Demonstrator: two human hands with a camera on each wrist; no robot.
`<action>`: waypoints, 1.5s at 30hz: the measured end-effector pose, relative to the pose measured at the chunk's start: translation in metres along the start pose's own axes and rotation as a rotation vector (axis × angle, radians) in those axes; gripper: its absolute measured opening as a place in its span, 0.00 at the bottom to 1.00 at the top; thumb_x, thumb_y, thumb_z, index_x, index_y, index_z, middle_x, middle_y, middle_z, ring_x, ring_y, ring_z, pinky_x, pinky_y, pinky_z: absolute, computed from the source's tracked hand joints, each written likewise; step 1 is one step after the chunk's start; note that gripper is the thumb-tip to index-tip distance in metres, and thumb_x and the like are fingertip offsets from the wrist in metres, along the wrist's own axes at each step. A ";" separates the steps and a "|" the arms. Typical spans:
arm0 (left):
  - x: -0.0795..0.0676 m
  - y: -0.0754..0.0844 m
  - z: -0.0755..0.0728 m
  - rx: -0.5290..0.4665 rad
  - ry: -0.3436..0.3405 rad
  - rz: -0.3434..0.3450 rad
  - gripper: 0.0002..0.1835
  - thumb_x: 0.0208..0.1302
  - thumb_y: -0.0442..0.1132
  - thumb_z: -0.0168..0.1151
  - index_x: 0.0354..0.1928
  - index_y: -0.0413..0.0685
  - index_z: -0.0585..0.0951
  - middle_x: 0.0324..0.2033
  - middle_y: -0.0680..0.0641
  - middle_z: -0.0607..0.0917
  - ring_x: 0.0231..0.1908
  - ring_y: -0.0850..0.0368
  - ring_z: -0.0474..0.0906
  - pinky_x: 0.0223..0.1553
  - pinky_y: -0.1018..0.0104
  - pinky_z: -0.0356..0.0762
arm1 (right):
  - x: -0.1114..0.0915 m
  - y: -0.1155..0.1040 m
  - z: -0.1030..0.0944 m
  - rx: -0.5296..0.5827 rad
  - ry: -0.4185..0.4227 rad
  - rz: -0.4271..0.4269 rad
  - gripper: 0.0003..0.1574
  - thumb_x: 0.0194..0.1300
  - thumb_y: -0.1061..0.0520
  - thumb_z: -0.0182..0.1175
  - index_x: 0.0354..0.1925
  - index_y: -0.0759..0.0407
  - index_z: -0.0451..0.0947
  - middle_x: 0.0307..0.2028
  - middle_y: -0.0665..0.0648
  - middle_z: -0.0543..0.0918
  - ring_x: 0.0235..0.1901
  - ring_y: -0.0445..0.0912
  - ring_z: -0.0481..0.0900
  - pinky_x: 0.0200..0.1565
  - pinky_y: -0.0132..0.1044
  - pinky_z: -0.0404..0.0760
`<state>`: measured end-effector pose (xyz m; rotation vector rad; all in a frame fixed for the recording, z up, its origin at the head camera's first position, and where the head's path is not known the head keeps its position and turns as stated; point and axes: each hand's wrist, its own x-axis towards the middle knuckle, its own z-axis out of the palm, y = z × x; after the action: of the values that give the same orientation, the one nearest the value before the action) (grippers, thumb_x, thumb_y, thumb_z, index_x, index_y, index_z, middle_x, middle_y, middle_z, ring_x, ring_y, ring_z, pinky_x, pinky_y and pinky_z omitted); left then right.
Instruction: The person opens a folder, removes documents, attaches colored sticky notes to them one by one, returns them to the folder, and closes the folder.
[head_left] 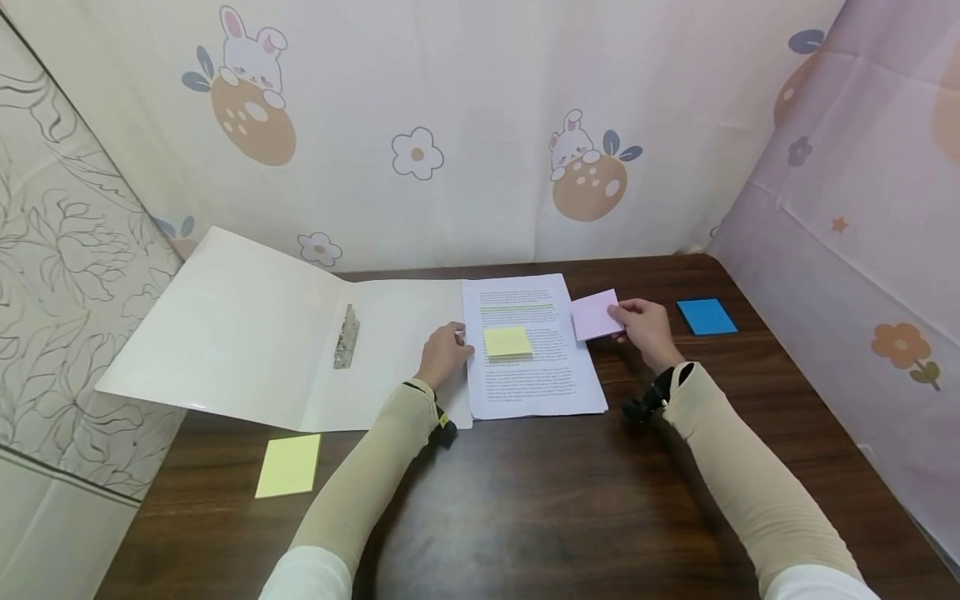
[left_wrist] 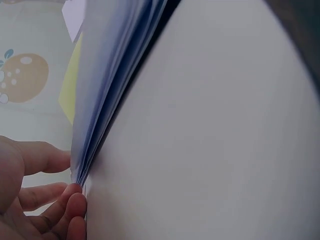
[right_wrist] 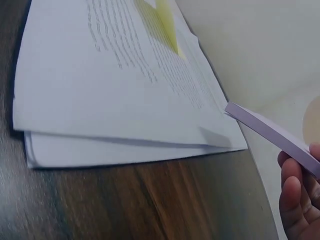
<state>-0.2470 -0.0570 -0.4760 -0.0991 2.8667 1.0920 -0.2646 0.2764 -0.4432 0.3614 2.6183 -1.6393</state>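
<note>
My right hand (head_left: pixel 649 332) pinches a pad of light purple sticky notes (head_left: pixel 592 316) by its right side, above the right edge of a stack of printed sheets (head_left: pixel 528 396). In the right wrist view the pad (right_wrist: pixel 267 129) shows its thick side, and the stack's lower sheets stick out. My left hand (head_left: pixel 444 353) grips the stack's left edge between thumb and fingers; the left wrist view shows the sheets (left_wrist: pixel 112 75) slightly fanned there. A yellow sticky note (head_left: pixel 507 341) is on the top sheet, its lower edge lifted. A green highlighted line runs above it.
An open white binder (head_left: pixel 247 342) with a metal clip (head_left: pixel 346 340) lies to the left, partly beneath the stack. A yellow sticky pad (head_left: pixel 288 467) is at the front left of the brown table (head_left: pixel 510 517). At the right lies a blue sticky pad (head_left: pixel 707 317). A patterned curtain (head_left: pixel 480 208) hangs behind.
</note>
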 end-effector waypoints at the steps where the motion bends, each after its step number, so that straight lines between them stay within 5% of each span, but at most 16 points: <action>1: 0.000 0.000 0.000 0.001 0.002 0.004 0.26 0.62 0.37 0.64 0.63 0.41 0.74 0.42 0.43 0.83 0.40 0.51 0.75 0.44 0.60 0.73 | 0.000 0.000 0.001 0.004 -0.003 -0.002 0.31 0.70 0.41 0.54 0.60 0.61 0.72 0.46 0.60 0.75 0.28 0.40 0.79 0.35 0.29 0.81; 30: -0.001 0.003 -0.001 -0.035 0.057 0.094 0.19 0.61 0.37 0.61 0.55 0.42 0.80 0.42 0.43 0.82 0.42 0.50 0.75 0.46 0.59 0.74 | -0.015 -0.020 0.029 0.087 -0.104 -0.047 0.30 0.70 0.44 0.56 0.60 0.63 0.72 0.50 0.63 0.76 0.30 0.42 0.80 0.36 0.31 0.82; 45: -0.008 0.020 0.000 -0.161 0.076 0.140 0.21 0.69 0.45 0.57 0.58 0.42 0.78 0.43 0.43 0.83 0.43 0.50 0.79 0.42 0.61 0.77 | -0.023 -0.031 0.049 0.161 -0.188 -0.039 0.25 0.69 0.49 0.58 0.58 0.63 0.72 0.48 0.60 0.77 0.29 0.43 0.81 0.34 0.31 0.80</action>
<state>-0.2404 -0.0420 -0.4621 0.0535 2.8847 1.3727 -0.2531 0.2159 -0.4344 0.1519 2.3807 -1.8051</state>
